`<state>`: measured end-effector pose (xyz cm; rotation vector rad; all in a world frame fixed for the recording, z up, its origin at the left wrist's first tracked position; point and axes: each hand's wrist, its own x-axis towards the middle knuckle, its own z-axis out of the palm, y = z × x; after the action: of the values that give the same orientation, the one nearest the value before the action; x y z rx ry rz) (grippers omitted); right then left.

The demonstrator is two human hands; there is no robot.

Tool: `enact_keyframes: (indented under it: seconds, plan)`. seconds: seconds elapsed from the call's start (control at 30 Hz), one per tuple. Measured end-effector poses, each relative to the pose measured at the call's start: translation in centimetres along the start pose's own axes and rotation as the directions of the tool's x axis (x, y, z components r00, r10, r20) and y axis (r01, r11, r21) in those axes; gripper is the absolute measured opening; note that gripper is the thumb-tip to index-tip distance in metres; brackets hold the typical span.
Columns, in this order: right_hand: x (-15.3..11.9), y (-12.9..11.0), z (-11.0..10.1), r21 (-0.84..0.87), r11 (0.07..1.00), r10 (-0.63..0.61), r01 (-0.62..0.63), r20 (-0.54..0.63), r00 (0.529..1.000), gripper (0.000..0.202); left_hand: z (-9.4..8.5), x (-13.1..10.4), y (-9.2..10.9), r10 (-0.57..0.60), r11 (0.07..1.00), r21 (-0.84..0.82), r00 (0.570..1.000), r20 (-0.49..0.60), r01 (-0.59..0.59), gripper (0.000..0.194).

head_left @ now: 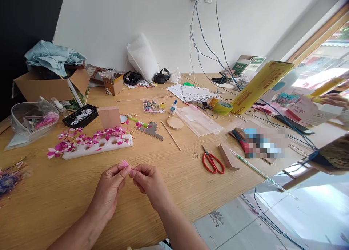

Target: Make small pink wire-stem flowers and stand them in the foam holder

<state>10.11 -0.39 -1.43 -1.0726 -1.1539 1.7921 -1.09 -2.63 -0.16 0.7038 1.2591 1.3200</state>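
Both hands meet above the wooden table [174, 181] near its front edge. My left hand [113, 181] pinches a small pink petal piece [124, 163] between thumb and forefinger. Fingertips of my right hand [144, 177] are closed right beside it, touching or nearly touching the piece; what they hold is too small to make out. Just beyond the hands lies a white foam block [98, 148] with round holes, bearing several magenta wire flowers [65, 144]. A wooden block [109, 117] stands upright behind it.
Red-handled scissors [213, 162] and another wooden block [228, 157] lie to the right. Further back are a thin stick [171, 135], a metal clip [152, 130], a wooden disc [175, 123] and a glue bottle [173, 107]. Someone else's hand [334, 99] shows at the far right.
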Motion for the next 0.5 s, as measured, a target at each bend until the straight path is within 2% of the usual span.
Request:
enact_keyframes:
  seconds: [0.13,0.37,0.5]
  plan:
    - [0.03,-0.48,-0.32,0.013,0.999,0.045,-0.045,-0.003,0.999,0.016,-0.20,0.08,-0.35,-0.005,1.000,0.017,1.000,0.005,0.005,0.030]
    - [0.48,0.10,-0.77,-0.162,0.987,-0.020,0.015,-0.024,1.000,0.017,-0.26,0.26,-0.39,-0.005,0.999,0.031,1.000,-0.012,0.006,0.033]
    - [0.14,0.19,-0.73,-0.164,0.985,-0.048,0.048,0.009,0.999,0.021,-0.21,0.26,-0.41,-0.002,1.000,0.030,0.999,-0.032,0.003,0.034]
